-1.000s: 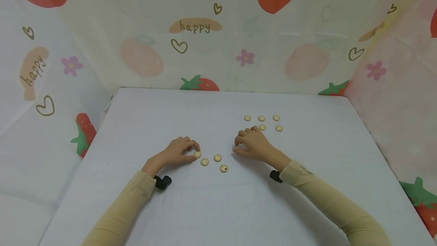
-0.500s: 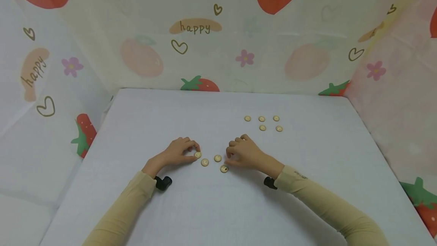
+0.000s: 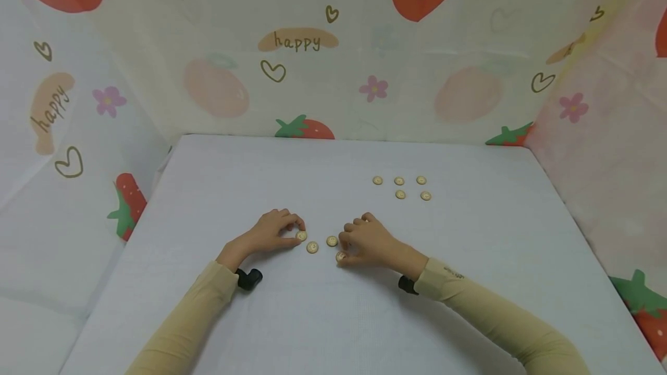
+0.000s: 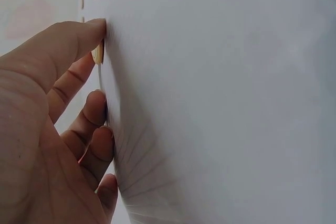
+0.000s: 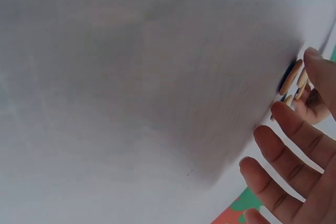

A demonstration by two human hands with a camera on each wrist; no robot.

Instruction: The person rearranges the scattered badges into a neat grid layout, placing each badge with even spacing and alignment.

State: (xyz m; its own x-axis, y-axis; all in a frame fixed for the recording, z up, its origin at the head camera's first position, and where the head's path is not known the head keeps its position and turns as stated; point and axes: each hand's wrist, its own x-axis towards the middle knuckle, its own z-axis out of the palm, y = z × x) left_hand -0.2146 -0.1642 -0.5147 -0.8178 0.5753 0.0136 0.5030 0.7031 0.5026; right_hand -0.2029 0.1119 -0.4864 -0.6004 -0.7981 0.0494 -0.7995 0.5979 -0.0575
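My left hand (image 3: 272, 231) rests on the white table, its thumb and index finger pinching a small round wooden disc (image 3: 301, 236) by its edges. That wooden disc (image 4: 98, 53) shows partly behind the thumb in the left wrist view. My right hand (image 3: 371, 243) has thumb and index finger at opposite edges of another disc (image 3: 341, 256), which lies on the cloth. In the right wrist view this disc (image 5: 291, 78) sits between the thumb and the index finger; the other fingers are spread. Two loose discs, one nearer left (image 3: 312, 247) and one nearer right (image 3: 332, 241), lie between the hands.
Farther back on the right, several matching discs lie in two rows, with one disc (image 3: 399, 180) mid back row and another (image 3: 425, 195) at the front right. White cloth covers the table (image 3: 250, 172). Strawberry-printed curtains (image 3: 312, 91) enclose the back and sides.
My right hand has moved left and toward me, from beside the rows to the nearest disc, where thumb and index finger now close on it. The left hand has stayed in place.
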